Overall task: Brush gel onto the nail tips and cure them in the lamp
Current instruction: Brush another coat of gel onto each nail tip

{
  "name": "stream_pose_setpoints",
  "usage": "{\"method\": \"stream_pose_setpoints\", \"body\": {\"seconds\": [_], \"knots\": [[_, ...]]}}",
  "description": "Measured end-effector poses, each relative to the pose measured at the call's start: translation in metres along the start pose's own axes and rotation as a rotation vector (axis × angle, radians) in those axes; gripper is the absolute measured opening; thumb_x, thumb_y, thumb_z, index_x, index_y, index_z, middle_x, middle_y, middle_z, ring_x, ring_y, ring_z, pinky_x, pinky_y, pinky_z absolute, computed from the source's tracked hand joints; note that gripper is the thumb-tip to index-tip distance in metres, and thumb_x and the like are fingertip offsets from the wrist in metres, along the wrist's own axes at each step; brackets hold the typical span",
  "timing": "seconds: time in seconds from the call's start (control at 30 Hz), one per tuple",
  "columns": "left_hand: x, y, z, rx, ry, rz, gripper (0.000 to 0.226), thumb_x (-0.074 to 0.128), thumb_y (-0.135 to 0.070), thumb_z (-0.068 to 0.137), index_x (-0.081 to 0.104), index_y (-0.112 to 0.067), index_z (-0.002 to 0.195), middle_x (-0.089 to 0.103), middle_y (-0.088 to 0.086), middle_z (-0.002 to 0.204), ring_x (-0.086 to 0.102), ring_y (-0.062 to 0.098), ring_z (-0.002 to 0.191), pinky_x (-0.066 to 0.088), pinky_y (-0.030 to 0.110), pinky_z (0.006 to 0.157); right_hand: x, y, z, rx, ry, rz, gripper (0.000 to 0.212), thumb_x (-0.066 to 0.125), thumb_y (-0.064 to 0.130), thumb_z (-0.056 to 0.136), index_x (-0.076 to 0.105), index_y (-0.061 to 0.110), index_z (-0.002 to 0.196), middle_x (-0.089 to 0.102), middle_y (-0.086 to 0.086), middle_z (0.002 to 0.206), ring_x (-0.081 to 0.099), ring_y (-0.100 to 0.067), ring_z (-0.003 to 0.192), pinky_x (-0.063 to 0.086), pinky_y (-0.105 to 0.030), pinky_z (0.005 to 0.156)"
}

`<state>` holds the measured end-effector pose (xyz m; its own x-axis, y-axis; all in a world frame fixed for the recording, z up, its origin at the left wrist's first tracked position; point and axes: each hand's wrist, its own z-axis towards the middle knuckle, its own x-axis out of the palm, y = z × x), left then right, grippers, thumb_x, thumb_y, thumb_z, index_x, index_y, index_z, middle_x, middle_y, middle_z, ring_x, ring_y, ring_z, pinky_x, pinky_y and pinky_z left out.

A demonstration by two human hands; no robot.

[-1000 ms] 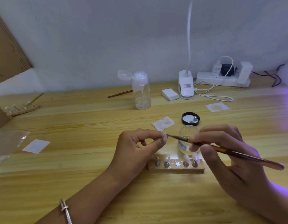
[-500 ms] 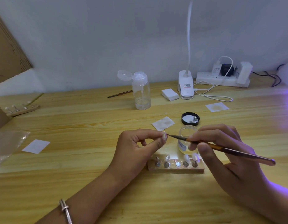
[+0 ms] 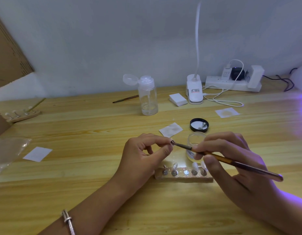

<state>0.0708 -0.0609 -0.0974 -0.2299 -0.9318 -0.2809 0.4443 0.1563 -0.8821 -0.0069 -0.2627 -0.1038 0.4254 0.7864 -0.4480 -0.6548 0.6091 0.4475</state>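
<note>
While the left grip pinches one small nail tip between thumb and forefinger, raised above the desk, the right grip holds a brush pen-fashion, fingers curled round its shaft, with the bristle end touching that tip. Just beneath both hands lies a wooden holder with a row of metal studs, several carrying more nail tips (one stud near the middle looks bare). A clear gel jar stands just behind the right fingers, partly hidden by them, and its black lid lies upturned a little farther back. A stained wipe sits beside the lid, and another lies to the right. Farther back stand a pump bottle with its cap flipped open, a second brush, a stack of pads, a white clip lamp and a power strip. At the far left lies another holder. Violet light washes the desk's right edge.
</note>
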Motion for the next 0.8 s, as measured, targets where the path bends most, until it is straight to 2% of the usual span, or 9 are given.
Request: {"method": "stream_pose_setpoints", "body": {"seconds": [0.13, 0.27, 0.43, 0.5, 0.6, 0.7, 0.8], "knots": [[0.0007, -0.0005, 0.0006, -0.006, -0.003, -0.023, 0.02, 0.077, -0.006, 0.081, 0.078, -0.026, 0.083, 0.076, -0.01, 0.085, 0.063, 0.005, 0.083, 0.04, 0.016, 0.063, -0.0017, 0.0009, -0.0002, 0.007, -0.04, 0.026, 0.014, 0.053, 0.029, 0.097, 0.066, 0.025, 0.099, 0.067, 0.012, 0.093, 0.061, -0.011, 0.101, 0.044, -0.04, 0.084], [0.0004, -0.0009, 0.0004, 0.006, 0.005, -0.024, 0.024, 0.077, -0.005, 0.081, 0.078, -0.029, 0.082, 0.076, -0.009, 0.083, 0.061, 0.005, 0.082, 0.041, 0.019, 0.063, 0.0006, -0.0005, 0.0015, 0.001, 0.0, -0.015, 0.02, 0.053, 0.024, 0.096, 0.069, 0.017, 0.105, 0.068, 0.017, 0.102, 0.061, -0.01, 0.108, 0.045, -0.045, 0.086], [0.0007, -0.0011, 0.0006, 0.007, 0.016, -0.015, 0.019, 0.076, -0.006, 0.082, 0.079, -0.025, 0.084, 0.076, -0.011, 0.085, 0.062, 0.006, 0.085, 0.04, 0.015, 0.064, -0.001, 0.0007, -0.0006, -0.01, -0.039, 0.016, 0.016, 0.054, 0.02, 0.091, 0.069, 0.018, 0.095, 0.067, 0.009, 0.09, 0.061, -0.012, 0.1, 0.046, -0.044, 0.081], [0.0004, -0.0011, 0.0005, 0.011, 0.017, -0.018, 0.021, 0.076, -0.007, 0.082, 0.079, -0.027, 0.084, 0.076, -0.011, 0.085, 0.062, 0.006, 0.085, 0.04, 0.016, 0.063, 0.0004, 0.0018, 0.0006, -0.01, -0.061, 0.001, 0.016, 0.053, 0.021, 0.092, 0.068, 0.02, 0.099, 0.068, 0.009, 0.091, 0.061, -0.014, 0.099, 0.046, -0.044, 0.082], [0.0005, -0.0015, 0.0003, 0.02, 0.014, -0.015, 0.021, 0.077, -0.011, 0.081, 0.078, -0.032, 0.083, 0.076, -0.008, 0.085, 0.061, 0.007, 0.085, 0.04, 0.017, 0.063, 0.0028, 0.0012, 0.0018, -0.012, -0.019, -0.038, 0.02, 0.054, 0.022, 0.093, 0.07, 0.013, 0.102, 0.069, 0.012, 0.097, 0.06, -0.01, 0.104, 0.046, -0.043, 0.086], [0.0017, -0.002, 0.0004, 0.018, 0.013, -0.006, 0.014, 0.073, -0.02, 0.078, 0.078, -0.031, 0.083, 0.076, -0.01, 0.085, 0.062, 0.008, 0.086, 0.04, 0.015, 0.063, -0.0005, 0.0012, -0.0001, -0.005, -0.013, -0.005, 0.018, 0.054, 0.02, 0.091, 0.07, 0.014, 0.095, 0.067, 0.011, 0.093, 0.06, -0.008, 0.102, 0.045, -0.04, 0.084], [0.0017, -0.0013, 0.0008, 0.018, 0.015, -0.009, 0.014, 0.074, -0.016, 0.079, 0.078, -0.029, 0.082, 0.076, -0.01, 0.086, 0.062, 0.009, 0.086, 0.04, 0.014, 0.063, -0.0015, 0.0032, 0.0006, -0.005, -0.051, 0.003, 0.018, 0.052, 0.02, 0.092, 0.069, 0.014, 0.094, 0.066, 0.013, 0.092, 0.06, -0.01, 0.1, 0.046, -0.043, 0.081]]}}
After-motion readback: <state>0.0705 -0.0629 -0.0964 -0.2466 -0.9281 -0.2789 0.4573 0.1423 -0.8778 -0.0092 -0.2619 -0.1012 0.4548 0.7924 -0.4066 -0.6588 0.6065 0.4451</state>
